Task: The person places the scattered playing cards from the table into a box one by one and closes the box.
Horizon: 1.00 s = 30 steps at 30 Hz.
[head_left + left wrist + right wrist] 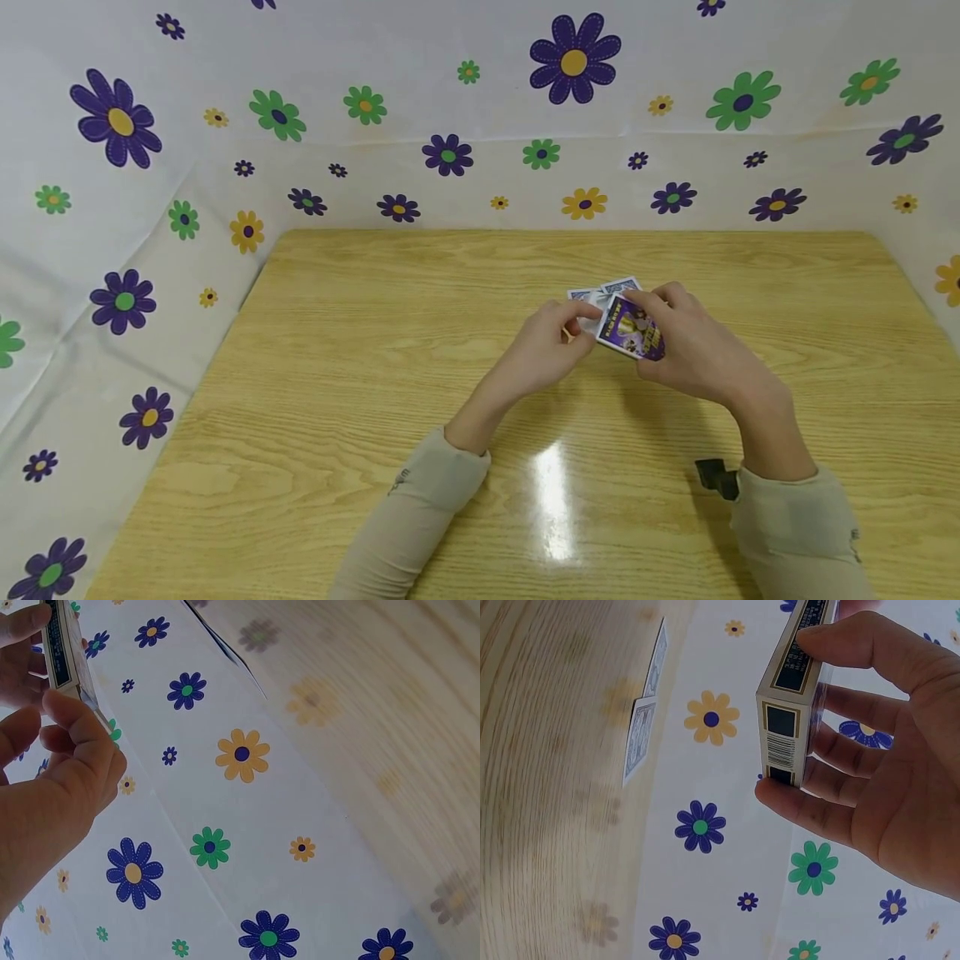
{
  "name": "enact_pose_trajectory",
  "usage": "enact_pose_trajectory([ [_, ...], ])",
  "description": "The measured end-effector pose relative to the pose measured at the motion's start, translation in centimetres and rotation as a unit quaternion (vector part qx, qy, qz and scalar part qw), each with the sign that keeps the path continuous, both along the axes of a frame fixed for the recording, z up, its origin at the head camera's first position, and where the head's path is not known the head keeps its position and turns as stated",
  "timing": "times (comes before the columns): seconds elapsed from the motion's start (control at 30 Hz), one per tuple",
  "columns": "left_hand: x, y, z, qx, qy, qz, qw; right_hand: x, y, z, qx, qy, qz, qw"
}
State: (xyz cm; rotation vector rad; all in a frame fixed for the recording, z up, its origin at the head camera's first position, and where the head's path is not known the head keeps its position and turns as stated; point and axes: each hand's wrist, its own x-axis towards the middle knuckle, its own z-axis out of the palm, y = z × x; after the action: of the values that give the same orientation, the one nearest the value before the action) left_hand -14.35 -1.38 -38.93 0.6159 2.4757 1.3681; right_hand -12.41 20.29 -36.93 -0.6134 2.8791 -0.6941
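My right hand grips a playing card box with a purple printed front. In the right wrist view the thumb lies on one narrow side of the card box, and the fingers curl behind it; a barcode shows on its end. At the box's other end is my left hand, fingers bent. The left wrist view has the index fingertip of the left hand touching the box's end edge, with the thumb apart from it. Two playing cards with blue patterned backs lie on the table just beyond the box, partly overlapping.
The wood-grain table spreads around both hands. A white cloth with printed flowers stands behind the table and along its sides. A small black strap piece sticks out by the right sleeve.
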Motion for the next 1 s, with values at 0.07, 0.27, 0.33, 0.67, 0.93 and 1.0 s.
enact_pose_trajectory([
  [0.07,-0.1,0.0,0.0,0.004,-0.001,-0.001,1.0,0.0,0.1,0.1,-0.002,-0.002,-0.003,1.0],
  [0.27,-0.2,0.2,0.2,0.02,0.001,-0.003,0.9998,0.2,0.6,0.2,-0.009,-0.003,-0.009,0.9999],
  [0.33,-0.2,0.2,0.3,0.03,0.002,-0.005,0.9995,0.2,0.7,0.3,-0.012,-0.001,-0.009,0.9999],
  [0.67,-0.7,0.1,0.5,0.051,-0.002,0.005,0.9987,0.4,1.8,0.4,-0.018,0.005,-0.033,0.9993],
  [0.93,-3.9,-1.0,-0.6,0.015,-0.005,0.04,0.9991,-0.1,2.5,0.7,-0.032,0.006,-0.05,0.9982],
  [1.0,-5.0,-1.0,-1.0,-0.007,-0.01,0.04,0.9991,-0.1,2.7,0.8,-0.035,0.007,-0.061,0.9975],
])
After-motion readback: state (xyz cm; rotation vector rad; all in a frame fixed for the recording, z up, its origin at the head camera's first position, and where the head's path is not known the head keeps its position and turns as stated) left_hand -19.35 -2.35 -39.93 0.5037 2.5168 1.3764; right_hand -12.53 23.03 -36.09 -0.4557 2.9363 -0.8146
